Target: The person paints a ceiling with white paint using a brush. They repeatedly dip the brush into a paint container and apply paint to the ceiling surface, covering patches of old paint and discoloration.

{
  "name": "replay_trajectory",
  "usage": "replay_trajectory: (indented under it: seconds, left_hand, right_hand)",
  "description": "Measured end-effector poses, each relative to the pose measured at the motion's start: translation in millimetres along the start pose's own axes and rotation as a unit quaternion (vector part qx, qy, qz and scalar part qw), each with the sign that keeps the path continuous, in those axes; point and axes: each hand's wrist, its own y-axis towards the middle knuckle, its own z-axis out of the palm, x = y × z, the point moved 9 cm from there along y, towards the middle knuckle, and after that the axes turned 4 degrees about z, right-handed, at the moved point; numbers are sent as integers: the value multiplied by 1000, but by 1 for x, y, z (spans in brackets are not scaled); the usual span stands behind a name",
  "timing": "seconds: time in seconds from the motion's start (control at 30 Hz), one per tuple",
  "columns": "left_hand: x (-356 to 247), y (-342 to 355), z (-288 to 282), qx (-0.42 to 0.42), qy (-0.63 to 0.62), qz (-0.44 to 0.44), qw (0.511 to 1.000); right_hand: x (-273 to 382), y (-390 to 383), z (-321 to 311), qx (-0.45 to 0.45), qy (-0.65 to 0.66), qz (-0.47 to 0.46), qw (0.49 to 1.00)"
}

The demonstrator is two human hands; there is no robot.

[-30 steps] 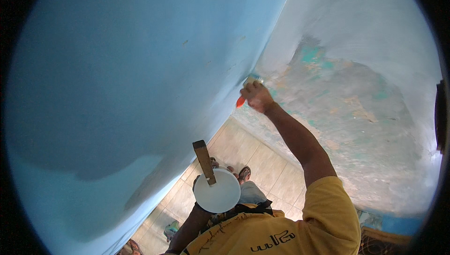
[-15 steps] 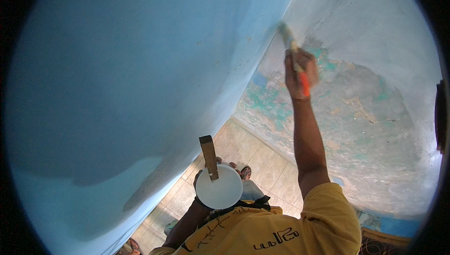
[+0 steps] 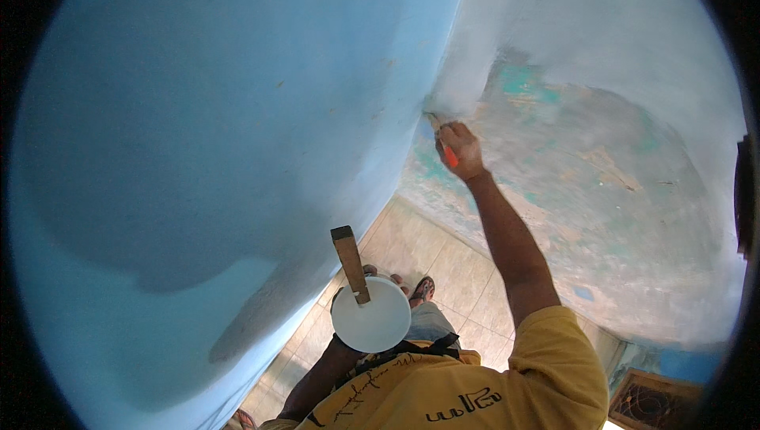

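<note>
A round container of white paint (image 3: pixel 380 327) sits in front of my chest. My left hand (image 3: pixel 370 270) grips it from beneath and the far side, mostly hidden by it, with some fingers showing at the rim. A flat wooden stick (image 3: pixel 347 260) stands in the paint and leans out over the far rim. My right hand (image 3: pixel 465 147), on the outstretched arm, is closed around a paintbrush (image 3: pixel 450 155) with an orange handle. The bristles touch the patchy wall (image 3: pixel 586 161) right beside the corner with the blue wall (image 3: pixel 237 113).
Pale grey-white paint covers the upper part of the patchy wall; green and bare patches show lower down. Beige floor tiles (image 3: pixel 463 291) lie below, with my sandalled foot (image 3: pixel 423 291) near the corner. A brown framed panel (image 3: pixel 653 400) is at the lower right.
My right hand has moved the paintbrush down and left along the corner. Fresh pale paint now shows above it. My left hand and the container have stayed nearly in place.
</note>
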Motion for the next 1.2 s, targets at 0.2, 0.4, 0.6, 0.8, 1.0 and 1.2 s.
replay_trajectory:
  seconds: [0.2,0.4,0.6,0.8,1.0,1.2]
  left_hand:
    - [-3,2,-1,61,-22,-39,997]
    - [-2,1,-24,71,-41,-66,994]
    - [3,3,-1,-15,-23,-36,999]
    - [-8,-4,-22,22,-4,-62,998]
    - [-15,-9,-42,-6,17,-67,998]
    - [-13,-4,-25,-46,45,-38,997]
  right_hand:
    - [59,97,-170,-74,-135,-95,983]
    - [103,88,-207,-146,-291,-206,923]
    - [36,-7,-38,132,-225,-129,957]
    - [20,15,-79,85,-118,-62,987]
    - [80,84,-246,-160,-223,-109,955]
    - [91,68,-179,-159,-287,-138,935]
